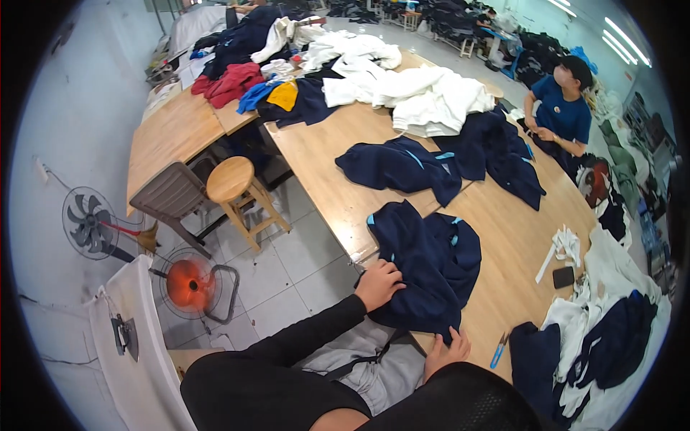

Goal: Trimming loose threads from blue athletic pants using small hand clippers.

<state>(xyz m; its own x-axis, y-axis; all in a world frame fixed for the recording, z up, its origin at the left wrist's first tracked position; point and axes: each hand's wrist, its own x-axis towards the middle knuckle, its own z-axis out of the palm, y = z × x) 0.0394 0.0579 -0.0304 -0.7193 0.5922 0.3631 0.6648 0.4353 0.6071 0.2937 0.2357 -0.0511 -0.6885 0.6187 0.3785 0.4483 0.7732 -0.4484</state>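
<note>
— Our left hand (379, 282) rests on the near left edge of the navy garment (430, 262), fingers curled down and pinching a fold of the cloth. And the right?

— Our right hand (446, 352) sits at the garment's lowest corner, where the cloth hangs over the table (327, 169) edge toward our lap. The fingers are bent around that corner, so it grips the fabric too.

— So the garment lies between our hands?

— Mostly beyond them. It spreads away from us onto the wooden top, bunched, with light blue trim showing at its left edge and near the middle. The left hand holds its left side, the right hand its bottom tip.

— What lies beside the right hand?

— Blue snips (498, 350) on the wood, just to its right, not touching it. Further right we see a heap of white and navy cloth (604, 337), and a dark phone (563, 276) beside a white scrap (564, 248).

— And further up the table?

— Two more navy pieces (402, 165), then a white pile (428, 97). A person in a blue shirt (560, 108) sits at the far right side, hands on dark cloth of their own.

— To our left?

— A round wooden stool (231, 181) on the tiled floor, and two fans (188, 284) nearer the wall.
</note>
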